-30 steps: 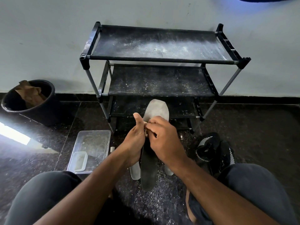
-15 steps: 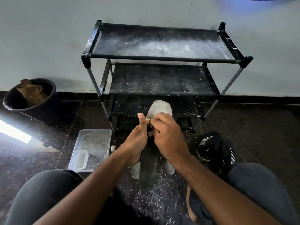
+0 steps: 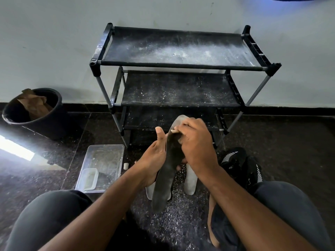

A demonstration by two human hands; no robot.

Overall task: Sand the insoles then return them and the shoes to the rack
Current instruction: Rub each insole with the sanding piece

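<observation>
My left hand (image 3: 154, 160) grips a dark grey insole (image 3: 165, 180) by its edge and holds it upright in front of me, thumb raised. My right hand (image 3: 194, 145) presses a small pale piece of sandpaper (image 3: 174, 130) against the insole near its toe end, fingers curled round it. Two pale insoles (image 3: 190, 180) lie on the floor beneath, partly hidden by my hands. A pair of black shoes (image 3: 241, 165) with white stripes sits on the floor to the right. The black three-shelf rack (image 3: 174, 49) stands against the wall, dusted white.
A clear plastic box (image 3: 103, 163) with a small tub inside lies left of my hands, a small white piece (image 3: 125, 166) beside it. A black bin (image 3: 34, 113) holding brown paper stands at the left wall. Sanding dust (image 3: 181, 214) covers the dark floor between my knees.
My right hand has slid the sandpaper up the insole toward its toe end. The left hand keeps its grip on the insole, which has shifted slightly.
</observation>
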